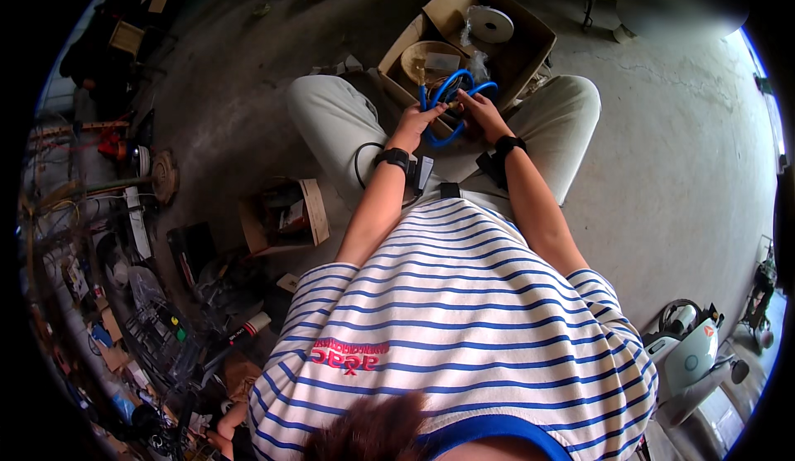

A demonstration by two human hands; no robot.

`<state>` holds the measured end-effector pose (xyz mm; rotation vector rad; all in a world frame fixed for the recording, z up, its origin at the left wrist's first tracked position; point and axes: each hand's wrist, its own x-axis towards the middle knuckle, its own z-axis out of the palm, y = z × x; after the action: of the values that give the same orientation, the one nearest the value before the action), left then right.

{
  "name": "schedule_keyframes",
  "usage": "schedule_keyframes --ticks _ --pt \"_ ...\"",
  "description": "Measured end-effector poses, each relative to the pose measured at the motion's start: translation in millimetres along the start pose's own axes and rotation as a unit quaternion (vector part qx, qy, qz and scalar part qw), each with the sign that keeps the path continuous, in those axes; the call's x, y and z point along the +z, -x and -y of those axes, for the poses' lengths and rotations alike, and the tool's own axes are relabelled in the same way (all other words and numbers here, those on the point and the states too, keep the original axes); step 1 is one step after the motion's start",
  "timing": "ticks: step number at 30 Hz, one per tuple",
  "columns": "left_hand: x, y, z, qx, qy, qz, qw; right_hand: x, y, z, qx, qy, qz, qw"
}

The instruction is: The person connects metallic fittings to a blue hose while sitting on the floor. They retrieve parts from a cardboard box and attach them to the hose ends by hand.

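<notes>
A coiled blue hose (pixel 447 138) with brass-coloured end fittings hangs between my two hands, over the near edge of an open cardboard box (pixel 537 57). My left hand (pixel 414 125) is closed around the hose, near one fitting. Close beside it, my right hand (pixel 484 116) pinches another stretch of the hose, its fingertips near the brass piece in the middle. One brass end (pixel 420 73) sticks up at the left of the coil. Inside the box lie a white disc-shaped spool (pixel 490 24), a round tan piece (pixel 411 60) and clear plastic wrapping.
My knees flank the box. A smaller cardboard box (pixel 315 211) with dark items stands on the floor to my left. Cluttered tools and parts line the far left. Another person's hand (pixel 222 438) shows at lower left. A white scooter-like machine (pixel 691 360) stands at lower right.
</notes>
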<state>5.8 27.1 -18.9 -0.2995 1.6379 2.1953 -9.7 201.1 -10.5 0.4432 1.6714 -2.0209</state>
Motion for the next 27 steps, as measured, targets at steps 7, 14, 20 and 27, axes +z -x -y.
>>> schedule_keyframes --ticks 7,14,20,27 --pt "-10.6 -5.8 8.6 -0.021 -0.026 0.025 0.999 2.5 -1.1 -0.4 0.018 -0.047 0.009 0.999" --pt "-7.6 -4.9 7.3 -0.003 0.024 0.034 0.999 -11.3 -6.3 -3.3 0.016 -0.155 0.0 0.988" --pt "-7.5 -4.8 8.4 -0.015 -0.002 0.023 1.0 0.4 -2.6 -3.9 0.029 -0.039 0.007 0.999" --pt "-7.6 -3.6 6.6 -0.013 0.006 0.032 0.999 4.1 5.0 1.9 0.031 -0.024 -0.004 0.999"
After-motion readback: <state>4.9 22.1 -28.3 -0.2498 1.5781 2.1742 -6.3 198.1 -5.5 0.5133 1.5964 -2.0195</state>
